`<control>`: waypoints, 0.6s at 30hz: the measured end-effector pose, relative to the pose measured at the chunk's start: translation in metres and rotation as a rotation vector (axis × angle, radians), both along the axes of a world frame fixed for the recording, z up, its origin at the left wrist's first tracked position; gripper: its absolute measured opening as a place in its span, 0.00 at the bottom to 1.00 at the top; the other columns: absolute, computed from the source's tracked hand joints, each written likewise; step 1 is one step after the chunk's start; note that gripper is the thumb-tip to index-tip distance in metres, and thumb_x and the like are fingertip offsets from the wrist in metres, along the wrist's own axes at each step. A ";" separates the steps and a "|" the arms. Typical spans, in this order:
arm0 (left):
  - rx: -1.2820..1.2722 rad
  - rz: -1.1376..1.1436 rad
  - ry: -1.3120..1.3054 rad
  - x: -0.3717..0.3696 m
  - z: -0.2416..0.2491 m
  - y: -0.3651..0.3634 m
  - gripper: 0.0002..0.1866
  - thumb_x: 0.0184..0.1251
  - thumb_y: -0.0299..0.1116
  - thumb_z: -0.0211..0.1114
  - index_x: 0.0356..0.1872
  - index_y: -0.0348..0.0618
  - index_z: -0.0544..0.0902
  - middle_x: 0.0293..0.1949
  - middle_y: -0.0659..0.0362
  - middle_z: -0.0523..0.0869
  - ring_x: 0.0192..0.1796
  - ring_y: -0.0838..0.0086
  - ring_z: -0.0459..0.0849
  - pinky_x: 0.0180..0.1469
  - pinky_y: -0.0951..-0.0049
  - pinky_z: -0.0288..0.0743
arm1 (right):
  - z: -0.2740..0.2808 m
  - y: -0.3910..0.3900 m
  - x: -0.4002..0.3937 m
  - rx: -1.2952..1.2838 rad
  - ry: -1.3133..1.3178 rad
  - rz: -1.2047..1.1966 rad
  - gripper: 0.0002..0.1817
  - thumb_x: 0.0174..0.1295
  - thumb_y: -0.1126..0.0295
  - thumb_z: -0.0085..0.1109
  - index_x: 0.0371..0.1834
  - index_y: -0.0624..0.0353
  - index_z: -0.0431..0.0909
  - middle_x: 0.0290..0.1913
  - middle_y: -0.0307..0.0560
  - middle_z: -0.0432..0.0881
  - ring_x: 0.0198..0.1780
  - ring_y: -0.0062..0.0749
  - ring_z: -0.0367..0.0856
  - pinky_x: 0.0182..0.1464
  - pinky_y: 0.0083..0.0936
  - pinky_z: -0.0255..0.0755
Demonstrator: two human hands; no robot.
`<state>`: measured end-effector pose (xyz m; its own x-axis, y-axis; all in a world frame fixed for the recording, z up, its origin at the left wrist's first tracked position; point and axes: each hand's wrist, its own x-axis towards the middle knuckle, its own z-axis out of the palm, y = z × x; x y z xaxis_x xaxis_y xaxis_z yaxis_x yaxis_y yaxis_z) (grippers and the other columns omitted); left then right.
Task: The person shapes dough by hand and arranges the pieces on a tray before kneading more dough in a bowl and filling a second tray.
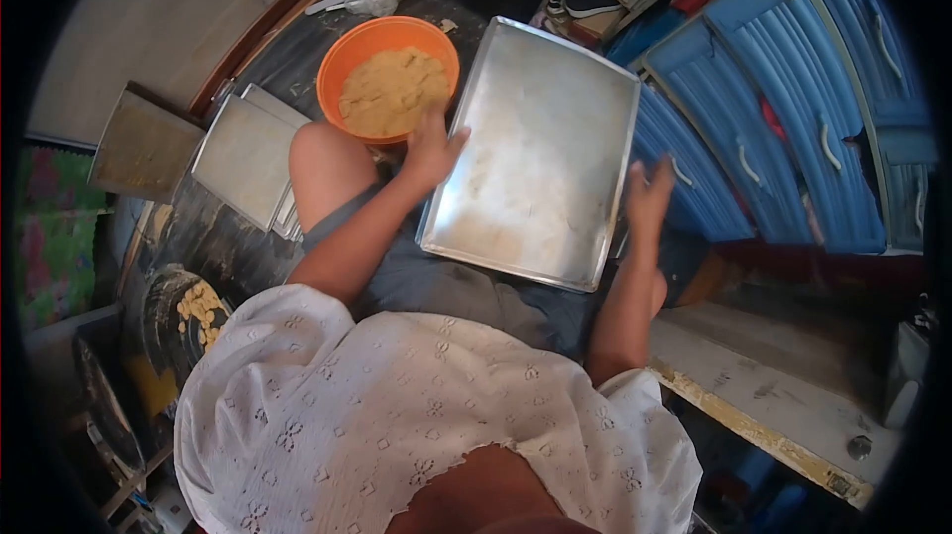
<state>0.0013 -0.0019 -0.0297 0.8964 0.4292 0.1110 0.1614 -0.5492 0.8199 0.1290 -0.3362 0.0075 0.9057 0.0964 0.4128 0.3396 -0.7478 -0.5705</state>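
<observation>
A large shiny metal baking tray (535, 152) lies across my lap, tilted a little in this view. At its left edge is my left hand (430, 149), thumb stretched out to the tray's rim and blurred fingers overlapping the near side of an orange bowl (332, 63). That bowl holds a mass of yellowish-brown crumbly dough (392, 93). On the other side my right hand (650, 195) is raised beside the tray's right edge, its fingers apart and nothing in them.
Several metal trays (248, 157) are stacked to the left, with a browner tray (149, 142) leaning beyond them. A dark round pan (164, 306) holds pale dough pieces (201, 311). Blue drawers (734, 127) stand close on the right, above a wooden plank (754, 405).
</observation>
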 end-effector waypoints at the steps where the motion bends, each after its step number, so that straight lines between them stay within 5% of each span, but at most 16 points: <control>1: 0.126 0.057 -0.087 0.004 0.020 0.001 0.32 0.69 0.48 0.55 0.68 0.39 0.60 0.68 0.41 0.61 0.70 0.45 0.58 0.70 0.50 0.49 | 0.064 0.018 -0.003 0.035 -0.069 0.009 0.36 0.64 0.62 0.57 0.70 0.71 0.55 0.68 0.71 0.59 0.70 0.59 0.57 0.71 0.42 0.51; 4: 0.233 -0.009 -0.402 0.021 0.125 -0.010 0.31 0.70 0.48 0.54 0.68 0.40 0.63 0.70 0.42 0.58 0.72 0.45 0.53 0.72 0.51 0.45 | 0.207 0.061 -0.028 0.107 -0.545 -0.040 0.39 0.67 0.54 0.53 0.72 0.70 0.51 0.72 0.67 0.55 0.73 0.55 0.51 0.73 0.42 0.43; 7: 0.337 -0.077 -0.558 0.039 0.154 -0.026 0.30 0.71 0.47 0.53 0.68 0.42 0.64 0.71 0.45 0.58 0.74 0.49 0.53 0.73 0.52 0.44 | 0.248 0.097 -0.040 0.210 -0.754 0.009 0.40 0.68 0.52 0.51 0.73 0.69 0.49 0.74 0.63 0.52 0.75 0.53 0.47 0.74 0.44 0.38; 9: 0.521 -0.161 -0.437 0.055 0.145 -0.037 0.31 0.71 0.50 0.51 0.68 0.41 0.64 0.71 0.48 0.60 0.74 0.52 0.53 0.73 0.52 0.42 | 0.226 0.117 -0.025 0.156 -0.619 0.050 0.39 0.67 0.54 0.51 0.73 0.68 0.48 0.75 0.62 0.49 0.76 0.54 0.43 0.75 0.46 0.35; 11: 0.559 -0.172 -0.157 0.067 0.086 -0.049 0.33 0.71 0.53 0.47 0.69 0.40 0.63 0.72 0.47 0.58 0.75 0.54 0.52 0.74 0.52 0.41 | 0.137 0.130 0.003 -0.131 -0.509 0.088 0.39 0.67 0.55 0.49 0.73 0.68 0.48 0.75 0.64 0.47 0.77 0.54 0.41 0.74 0.52 0.34; 12: 0.622 -0.186 -0.042 0.064 0.032 -0.045 0.35 0.71 0.55 0.46 0.70 0.40 0.61 0.72 0.46 0.58 0.75 0.54 0.52 0.74 0.52 0.41 | 0.066 0.133 0.011 -0.521 -0.262 -0.022 0.39 0.66 0.51 0.48 0.73 0.66 0.49 0.75 0.62 0.47 0.77 0.50 0.42 0.74 0.53 0.34; 13: 0.675 -0.207 0.089 0.052 -0.006 -0.040 0.37 0.70 0.57 0.45 0.70 0.39 0.60 0.72 0.46 0.57 0.75 0.54 0.51 0.74 0.52 0.40 | -0.008 0.126 -0.004 -0.656 0.296 0.051 0.40 0.65 0.49 0.47 0.73 0.65 0.51 0.75 0.59 0.50 0.77 0.48 0.44 0.74 0.52 0.35; 18: 0.684 -0.213 0.131 0.054 -0.003 -0.037 0.39 0.69 0.60 0.46 0.71 0.40 0.57 0.73 0.44 0.52 0.76 0.55 0.48 0.74 0.52 0.39 | -0.046 0.117 0.007 -0.571 0.153 0.053 0.44 0.64 0.43 0.45 0.73 0.64 0.50 0.75 0.57 0.51 0.77 0.44 0.43 0.73 0.53 0.34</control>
